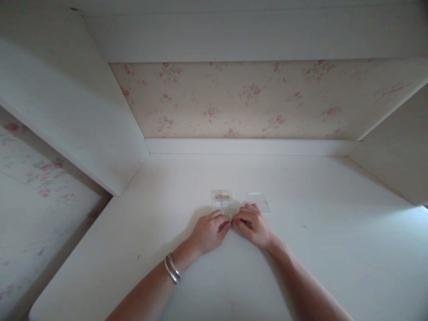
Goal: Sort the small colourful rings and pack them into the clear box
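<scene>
My left hand (211,231) and my right hand (253,224) meet fingertip to fingertip just above the white desk (214,285). Both are closed in a pinch, thumb against forefinger. Whatever lies between the fingertips is too small or too hidden to make out. Right behind my left hand sits a small clear plastic box (216,203) with tiny red and yellow pieces (223,196) inside. A clear, flat plastic piece like a lid (259,200) lies behind my right hand, whose fingers partly cover its near edge.
White panels (100,111) wall the desk at left and right, and a low white ledge (250,146) runs along the back under floral wallpaper (214,98). A small dark sliver (138,257) lies left of my left arm; a tiny speck (304,226) lies at right.
</scene>
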`<state>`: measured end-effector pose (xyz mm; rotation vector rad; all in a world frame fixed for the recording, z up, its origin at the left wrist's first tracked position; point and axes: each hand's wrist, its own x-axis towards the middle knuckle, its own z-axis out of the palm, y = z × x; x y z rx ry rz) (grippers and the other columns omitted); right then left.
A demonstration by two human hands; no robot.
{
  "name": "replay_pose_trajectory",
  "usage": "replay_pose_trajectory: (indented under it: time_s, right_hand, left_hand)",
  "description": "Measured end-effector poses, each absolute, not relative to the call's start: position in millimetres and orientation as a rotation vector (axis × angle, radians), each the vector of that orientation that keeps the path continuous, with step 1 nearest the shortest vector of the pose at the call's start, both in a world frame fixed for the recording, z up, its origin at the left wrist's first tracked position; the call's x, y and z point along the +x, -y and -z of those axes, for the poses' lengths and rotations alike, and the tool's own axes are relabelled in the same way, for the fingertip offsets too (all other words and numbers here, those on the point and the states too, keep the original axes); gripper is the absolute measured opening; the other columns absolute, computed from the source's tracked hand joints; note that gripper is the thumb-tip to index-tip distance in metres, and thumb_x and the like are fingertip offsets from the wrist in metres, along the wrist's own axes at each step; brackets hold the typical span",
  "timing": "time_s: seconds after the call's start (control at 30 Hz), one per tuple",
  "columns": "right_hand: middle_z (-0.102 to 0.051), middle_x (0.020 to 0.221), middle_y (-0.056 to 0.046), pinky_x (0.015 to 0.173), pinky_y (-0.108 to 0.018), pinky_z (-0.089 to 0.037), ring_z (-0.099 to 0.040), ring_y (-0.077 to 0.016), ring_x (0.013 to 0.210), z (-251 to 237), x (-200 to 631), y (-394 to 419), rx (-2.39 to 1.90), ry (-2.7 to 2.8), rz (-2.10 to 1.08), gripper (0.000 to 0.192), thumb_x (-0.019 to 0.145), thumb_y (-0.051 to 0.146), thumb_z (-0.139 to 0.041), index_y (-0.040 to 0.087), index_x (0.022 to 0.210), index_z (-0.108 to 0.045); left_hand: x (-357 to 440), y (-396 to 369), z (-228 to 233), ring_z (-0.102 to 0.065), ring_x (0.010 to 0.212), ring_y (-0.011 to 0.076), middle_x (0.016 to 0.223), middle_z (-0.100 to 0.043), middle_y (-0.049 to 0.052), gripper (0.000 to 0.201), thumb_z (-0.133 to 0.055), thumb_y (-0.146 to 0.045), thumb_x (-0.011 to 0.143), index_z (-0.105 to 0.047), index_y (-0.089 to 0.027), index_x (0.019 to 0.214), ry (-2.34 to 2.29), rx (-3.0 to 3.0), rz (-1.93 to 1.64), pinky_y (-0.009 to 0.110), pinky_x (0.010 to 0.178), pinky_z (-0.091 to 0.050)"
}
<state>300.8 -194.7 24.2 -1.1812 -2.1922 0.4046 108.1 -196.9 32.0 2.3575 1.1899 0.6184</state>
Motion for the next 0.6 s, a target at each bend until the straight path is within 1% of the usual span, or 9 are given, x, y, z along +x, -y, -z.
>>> replay_pose_trajectory:
  time_s: [0.1, 0.2, 0.3, 0.47, 0.6]
  right_hand:
    - [-0.059, 0.064, -0.001, 0.073, -0.032, -0.033, -0.051, -0.0159, 0.068, -25.0, 300.5, 194.9, -1.176, 2.207, -0.408, 0.023, 0.087, 0.029, -0.049, 0.024, 0.079, -0.069]
    - [-0.061, 0.069, -0.002, 0.075, -0.034, -0.033, -0.052, -0.0168, 0.072, -27.5, 299.5, 196.2, -1.179, 2.258, -0.395, 0.020, 0.085, 0.035, -0.052, 0.025, 0.081, -0.070]
    - [-0.062, 0.073, -0.002, 0.078, -0.035, -0.033, -0.052, -0.0174, 0.075, -30.0, 298.2, 197.6, -1.172, 2.316, -0.364, 0.018, 0.082, 0.038, -0.057, 0.027, 0.085, -0.070]
    - [-0.062, 0.073, -0.002, 0.077, -0.035, -0.031, -0.051, -0.0170, 0.076, -32.1, 295.8, 199.5, -1.172, 2.366, -0.302, 0.014, 0.083, 0.031, -0.057, 0.028, 0.085, -0.071]
    - [-0.060, 0.070, -0.002, 0.076, -0.034, -0.030, -0.050, -0.0162, 0.075, -32.2, 293.4, 201.2, -1.158, 2.380, -0.280, 0.016, 0.084, 0.026, -0.056, 0.028, 0.084, -0.071]
  left_hand:
    - [106.3, 194.7, -30.1, -0.057, 0.079, 0.0138, 0.085, -0.061, 0.004, 0.025, -0.041, -0.028, 0.092, -0.064, -0.020, 0.092, -1.188, 2.276, -0.744, 0.023, 0.070, -0.046]
    - [103.1, 191.3, -28.0, -0.057, 0.084, 0.0141, 0.090, -0.062, 0.004, 0.022, -0.044, -0.030, 0.091, -0.063, -0.019, 0.094, -1.215, 2.193, -0.871, 0.023, 0.073, -0.046]
    - [99.4, 187.0, -26.6, -0.058, 0.083, 0.0138, 0.088, -0.063, 0.004, 0.021, -0.046, -0.030, 0.091, -0.064, -0.018, 0.093, -1.286, 2.140, -0.956, 0.023, 0.074, -0.045]
    - [95.8, 180.8, -26.2, -0.057, 0.081, 0.0140, 0.084, -0.063, 0.004, 0.024, -0.044, -0.029, 0.092, -0.065, -0.018, 0.090, -1.389, 2.125, -0.976, 0.023, 0.072, -0.044]
    - [95.8, 177.6, -24.2, -0.058, 0.082, 0.0145, 0.085, -0.064, 0.004, 0.025, -0.043, -0.028, 0.092, -0.066, -0.018, 0.090, -1.412, 2.100, -0.969, 0.024, 0.073, -0.044]
